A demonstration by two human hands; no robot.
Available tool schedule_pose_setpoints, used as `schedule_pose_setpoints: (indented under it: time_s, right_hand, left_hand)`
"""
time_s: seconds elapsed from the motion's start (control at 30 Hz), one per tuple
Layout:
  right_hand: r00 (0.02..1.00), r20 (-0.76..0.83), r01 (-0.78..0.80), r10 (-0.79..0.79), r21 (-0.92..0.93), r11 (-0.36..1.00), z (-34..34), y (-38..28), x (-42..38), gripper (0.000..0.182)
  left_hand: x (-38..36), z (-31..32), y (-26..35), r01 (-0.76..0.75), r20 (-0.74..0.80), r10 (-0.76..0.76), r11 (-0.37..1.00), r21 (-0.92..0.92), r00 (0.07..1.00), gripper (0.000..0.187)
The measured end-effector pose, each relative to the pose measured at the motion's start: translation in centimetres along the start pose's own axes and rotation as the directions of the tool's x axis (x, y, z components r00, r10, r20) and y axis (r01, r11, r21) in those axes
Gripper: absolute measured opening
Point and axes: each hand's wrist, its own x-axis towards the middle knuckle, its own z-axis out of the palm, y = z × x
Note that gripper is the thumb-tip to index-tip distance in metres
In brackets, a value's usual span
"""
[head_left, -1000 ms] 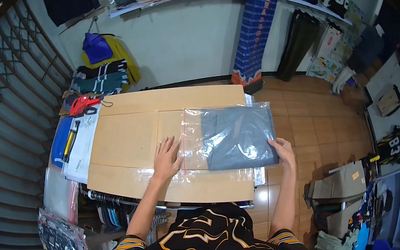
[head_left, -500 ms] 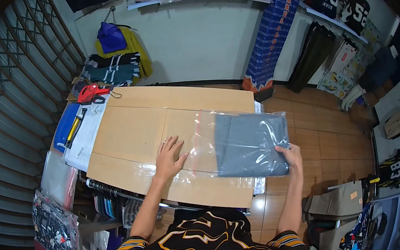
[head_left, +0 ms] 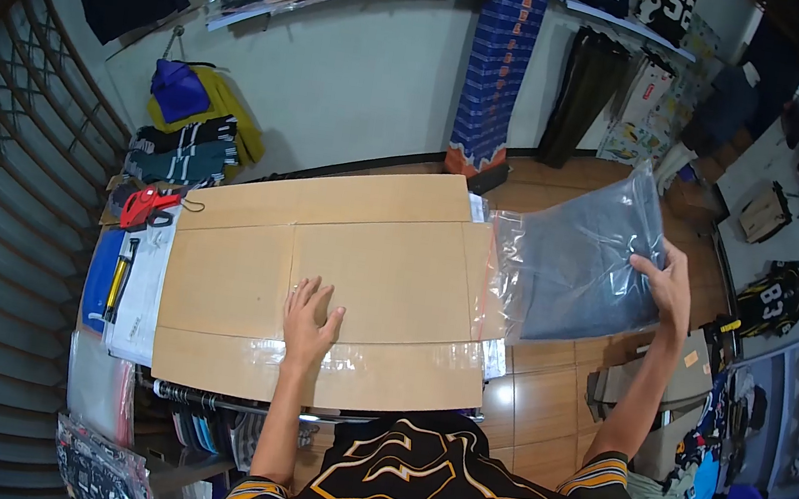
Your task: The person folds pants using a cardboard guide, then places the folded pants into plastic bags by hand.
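In the head view, a clear plastic bag (head_left: 579, 263) with 1 folded grey-blue cloth inside is reaching out past the right end of the cardboard sheet (head_left: 376, 272), its unfilled left end, carrying a red strip (head_left: 490, 272), appearing to overlap the cardboard's right edge while the filled part is hanging over the tiled floor (head_left: 544, 382). The right hand (head_left: 667, 285) is gripping the bag's right end, thumb lying on top, the other fingers mostly hiding beneath. The left hand (head_left: 311, 327) is resting palm down on the cardboard, fingers spreading loosely and holding nothing. The bag is probably weighing little and bending softly, its shiny film looking slippery and likely to crease or tear if pinched hard. The cloth-filled right end is seeming the surest grip, with the filled near-left corner suiting a 2nd hold better than the thin flap. The cardboard's middle and right are offering open room; the red tape dispenser (head_left: 148, 206) and yellow-and-black tool (head_left: 118, 283) are lying beyond its left edge. Farther right, beige garments (head_left: 686, 376) are standing near the right forearm, narrowing the room there.
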Motion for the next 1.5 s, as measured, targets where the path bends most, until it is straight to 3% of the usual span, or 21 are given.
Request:
schedule_pose_setpoints:
  time_s: [0.17,0.23,0.27,0.33,0.4,0.47,0.5,0.57,0.67,0.7,0.73,0.77,0.8,0.87,0.9,0.97,1.07,1.17,1.27,1.4,1.5]
  right_hand:
    - [0.993,0.007,0.116,-0.115,-0.024,0.993,-0.4,-7.3,-1.6,0.033]
    - [0.989,0.001,0.145,-0.145,-0.062,0.988,-0.3,-9.4,-1.9,0.035]
    - [0.989,0.007,0.148,-0.148,-0.062,0.987,-0.1,-10.0,-1.8,0.035]
    - [0.975,0.057,0.208,-0.213,0.077,0.975,0.4,-11.2,-1.5,0.039]
    - [0.971,0.125,0.194,-0.206,0.103,0.976,1.5,-12.1,-0.7,0.043]
    - [0.938,0.274,0.189,-0.214,0.115,0.975,3.4,-12.3,0.7,0.045]
    - [0.902,0.377,0.194,-0.211,0.084,0.977,4.3,-11.6,2.2,0.047]
    - [0.81,0.555,0.16,-0.188,0.099,0.982,7.8,-8.7,5.4,0.051]
    - [0.628,0.77,0.17,-0.112,0.005,0.986,14.4,-5.7,8.7,0.049]
    - [0.61,0.778,0.233,-0.153,0.01,0.973,17.0,-4.1,9.5,0.049]
    - [0.609,0.791,0.184,-0.055,-0.074,0.98,19.2,-4.1,9.4,0.05]
    - [0.547,0.829,0.333,-0.116,-0.088,0.939,21.5,-2.3,10.5,0.049]
    - [0.576,0.803,0.429,-0.155,-0.135,0.893,24.1,0.3,11.6,0.045]
    - [0.769,0.635,0.409,-0.066,-0.409,0.816,27.5,-0.4,9.9,0.044]
    - [0.762,0.644,0.415,-0.072,-0.399,0.818,28.9,0.4,9.4,0.044]
    - [0.846,0.413,0.464,-0.336,-0.262,0.846,31.9,2.9,8.4,0.046]
    - [0.863,0.377,0.439,-0.337,-0.228,0.869,32.8,3.2,5.0,0.046]
    - [0.877,0.312,0.439,-0.366,-0.208,0.874,31.7,3.9,0.2,0.043]
    - [0.906,0.229,0.404,-0.355,-0.219,0.888,29.6,5.3,-4.3,0.04]
    - [0.954,0.155,0.289,-0.256,-0.259,0.921,25.4,6.0,-9.8,0.033]
    - [0.985,0.115,0.162,-0.127,-0.39,0.907,23.5,6.3,-13.0,0.022]
  left_hand:
    - [-0.2,0.5,0.9,0.034,0.001,-0.034,0.999,0.004,0.999,0.049]
    - [-0.4,1.2,1.5,0.066,0.002,-0.067,0.98,-0.188,0.998,0.052]
    - [-0.6,1.4,1.9,0.07,-0.001,-0.072,0.98,-0.188,0.997,0.052]
    - [-0.8,1.3,3.4,0.136,0.087,-0.11,0.906,-0.4,0.99,0.054]
    - [-1.2,2.1,3.3,0.125,0.097,-0.092,0.897,-0.423,0.991,0.059]
    - [-1.5,2.6,3.5,0.23,0.155,-0.182,0.537,-0.812,0.971,0.066]
    - [-1.5,2.5,3.4,0.231,0.149,-0.192,0.537,-0.811,0.97,0.066]
    - [-1.5,2.1,3.3,0.223,0.147,-0.312,0.224,-0.949,0.939,0.067]
    - [-2.3,1.2,2.3,0.344,0.183,-0.442,0.32,-0.883,0.878,0.059]
    - [-2.8,1.1,1.8,0.343,0.174,-0.451,0.324,-0.882,0.875,0.059]
    - [-3.5,1.2,1.1,0.374,0.167,-0.466,0.397,-0.838,0.869,0.055]
    - [-4.3,1.1,0.7,0.404,0.157,-0.481,0.465,-0.788,0.862,0.051]
    - [-5.1,0.8,0.5,0.402,0.145,-0.493,0.469,-0.786,0.858,0.051]
    - [-6.7,0.5,0.5,0.463,0.195,-0.497,0.5,-0.732,0.846,0.047]
    - [-7.1,-0.1,1.5,0.474,0.189,-0.516,0.501,-0.724,0.835,0.038]
    - [-8.0,-0.1,1.7,0.451,0.164,-0.504,0.522,-0.724,0.848,0.034]
    - [-8.6,0.2,2.6,0.389,0.118,-0.463,0.549,-0.74,0.878,0.023]
    - [-8.9,0.9,2.4,0.451,0.262,-0.381,0.592,-0.667,0.887,0.01]
    - [-8.3,1.2,2.3,0.462,0.368,-0.296,0.697,-0.548,0.882,0.014]
    - [-6.9,1.3,2.6,0.461,0.41,-0.258,0.703,-0.541,0.875,0.018]
    - [-6.1,1.5,2.7,0.469,0.436,-0.252,0.719,-0.513,0.864,0.019]
